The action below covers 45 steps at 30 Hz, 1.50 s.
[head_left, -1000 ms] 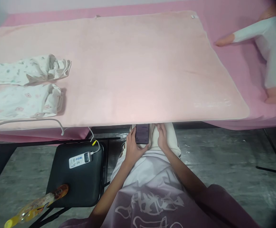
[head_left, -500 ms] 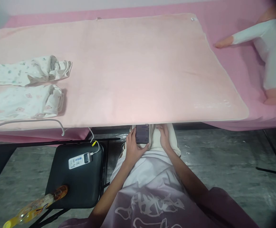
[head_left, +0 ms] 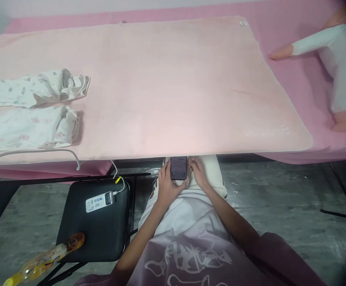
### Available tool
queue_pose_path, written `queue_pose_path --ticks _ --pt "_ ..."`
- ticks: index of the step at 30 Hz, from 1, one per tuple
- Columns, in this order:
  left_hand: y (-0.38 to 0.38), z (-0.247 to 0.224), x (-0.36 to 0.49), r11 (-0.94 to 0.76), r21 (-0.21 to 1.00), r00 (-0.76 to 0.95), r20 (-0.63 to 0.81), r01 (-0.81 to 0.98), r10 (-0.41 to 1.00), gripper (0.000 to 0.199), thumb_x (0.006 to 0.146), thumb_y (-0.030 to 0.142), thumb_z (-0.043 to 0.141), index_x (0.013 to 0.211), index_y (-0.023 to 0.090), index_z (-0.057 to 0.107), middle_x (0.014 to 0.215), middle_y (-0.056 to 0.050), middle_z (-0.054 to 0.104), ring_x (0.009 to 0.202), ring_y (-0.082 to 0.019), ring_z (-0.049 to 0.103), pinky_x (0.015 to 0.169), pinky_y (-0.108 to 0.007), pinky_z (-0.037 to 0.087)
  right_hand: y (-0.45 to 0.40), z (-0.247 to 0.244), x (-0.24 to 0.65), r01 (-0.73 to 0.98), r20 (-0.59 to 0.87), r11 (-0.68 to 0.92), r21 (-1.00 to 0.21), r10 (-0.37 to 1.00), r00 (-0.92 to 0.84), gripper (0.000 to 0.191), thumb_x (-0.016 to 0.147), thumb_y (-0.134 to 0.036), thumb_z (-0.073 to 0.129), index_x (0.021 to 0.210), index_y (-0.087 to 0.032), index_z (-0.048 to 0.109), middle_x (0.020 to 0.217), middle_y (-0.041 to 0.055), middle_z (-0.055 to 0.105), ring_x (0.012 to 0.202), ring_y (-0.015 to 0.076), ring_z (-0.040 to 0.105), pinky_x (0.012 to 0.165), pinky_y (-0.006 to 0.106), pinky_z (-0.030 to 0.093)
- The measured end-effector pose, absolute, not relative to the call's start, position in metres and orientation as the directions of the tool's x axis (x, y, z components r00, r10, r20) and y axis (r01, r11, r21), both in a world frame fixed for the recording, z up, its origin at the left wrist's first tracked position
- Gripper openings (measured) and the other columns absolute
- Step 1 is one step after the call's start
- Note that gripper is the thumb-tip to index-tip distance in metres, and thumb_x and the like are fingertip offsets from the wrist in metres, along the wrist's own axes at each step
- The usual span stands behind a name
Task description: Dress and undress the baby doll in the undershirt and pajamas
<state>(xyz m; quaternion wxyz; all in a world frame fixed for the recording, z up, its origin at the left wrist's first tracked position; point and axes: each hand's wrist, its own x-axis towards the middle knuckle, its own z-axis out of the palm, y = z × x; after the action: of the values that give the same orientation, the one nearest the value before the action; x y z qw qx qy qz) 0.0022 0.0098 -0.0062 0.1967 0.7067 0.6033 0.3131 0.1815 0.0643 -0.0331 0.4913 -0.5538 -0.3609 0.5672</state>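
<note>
A dark smartphone (head_left: 178,168) rests over my lap, its top end at the table's front edge. My left hand (head_left: 167,183) grips it, with fingers along its left side and the thumb near its lower right corner. My right hand (head_left: 199,172) is just right of the phone, its fingers bent and close to the phone's right edge. Whether those fingertips touch the phone or hold anything is unclear. Light trousers (head_left: 213,174) lie beneath both hands.
A pale pink mat (head_left: 167,87) covers much of the pink-draped table. Folded printed baby clothes (head_left: 29,127) lie on its left, and a doll (head_left: 345,67) in white at the right. Below left, a black stool (head_left: 101,238) bears a cabled power bank (head_left: 100,201) and a yellow-capped bottle (head_left: 44,260).
My right hand has moved left over my lap, closer to the phone, and its fingers have bent. My left hand and the phone have stayed in place.
</note>
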Motion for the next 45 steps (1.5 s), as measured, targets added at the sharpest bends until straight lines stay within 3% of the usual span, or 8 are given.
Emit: queue_pose_path --ticks 6,13,45 --pt "0.01 -0.005 0.002 -0.195 0.651 0.08 0.201 0.734 0.976 0.109 0.093 0.052 0.089 0.178 0.022 0.029 0.174 -0.022 0.047 0.154 -0.043 0.051 0.126 -0.061 0.047 0.06 -0.024 0.18 -0.048 -0.221 -0.221 -0.974 0.975 -0.001 0.049 0.099 -0.067 0.065 0.077 -0.025 0.053 0.077 0.0004 0.054 0.077 0.0203 0.052 0.073 0.032 0.043" --pt "0.01 -0.006 0.002 -0.187 0.648 0.081 0.19 0.738 0.979 0.109 0.094 0.053 0.088 0.179 0.023 0.027 0.174 -0.023 0.047 0.154 -0.044 0.051 0.124 -0.062 0.048 0.061 -0.019 0.18 0.005 -0.187 -0.187 -0.982 0.982 -0.005 0.058 0.098 -0.075 0.066 0.075 -0.025 0.047 0.075 -0.0003 0.048 0.074 0.0191 0.046 0.071 0.032 0.041" --pt "0.011 -0.006 0.003 -0.186 0.652 0.076 0.193 0.735 0.978 0.109 0.093 0.052 0.089 0.178 0.023 0.029 0.174 -0.023 0.048 0.155 -0.043 0.051 0.126 -0.062 0.046 0.061 -0.023 0.178 0.03 -0.176 -0.176 -0.984 0.984 0.009 0.058 0.097 -0.075 0.067 0.075 -0.025 0.047 0.075 -0.0012 0.047 0.072 0.0183 0.046 0.069 0.031 0.04"
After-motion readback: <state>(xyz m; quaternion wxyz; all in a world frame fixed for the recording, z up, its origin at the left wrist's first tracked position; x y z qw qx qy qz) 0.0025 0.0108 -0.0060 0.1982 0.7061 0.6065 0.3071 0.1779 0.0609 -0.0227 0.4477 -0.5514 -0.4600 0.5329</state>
